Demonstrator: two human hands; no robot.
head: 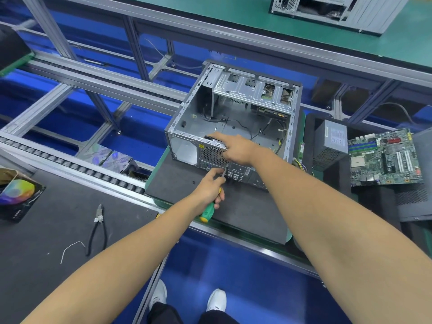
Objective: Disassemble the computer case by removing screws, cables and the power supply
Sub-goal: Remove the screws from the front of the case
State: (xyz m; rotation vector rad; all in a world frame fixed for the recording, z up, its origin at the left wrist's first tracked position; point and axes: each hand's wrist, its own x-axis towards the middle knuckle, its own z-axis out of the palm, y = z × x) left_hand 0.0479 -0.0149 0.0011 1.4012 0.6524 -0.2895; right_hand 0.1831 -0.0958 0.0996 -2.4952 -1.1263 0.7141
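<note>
Nearest the viewer, the left hand (208, 183) curls its fingers (219, 199) round the green and yellow plastic handle of a screwdriver (208, 210), the handle's yellow end pointing back toward the person and the thin metal shaft running forward from between thumb and forefinger to the rear panel of the open grey steel computer case (233, 118). The shaft tip meets the panel just below the round perforated fan grille (212, 155), so the case stands directly ahead of these fingers and touches the tool. Just beyond, the right hand (236, 148) lies on the top rear edge of the same case, its forefinger stretched out straight to the left along the rim toward a small black part there, the other fingers folded loosely under; it holds nothing. The case rests on a dark foam mat (182, 181) under both hands, its open side up and black cables (238, 123) lying loose on its floor beyond the right fingertips. Left of the left hand, well apart, black-handled cutting pliers (99, 228) lie on another dark mat. Right of the right hand, beyond the case, stand a grey boxed power supply unit (330, 141) and a green motherboard (383, 157), touching neither hand.
</note>
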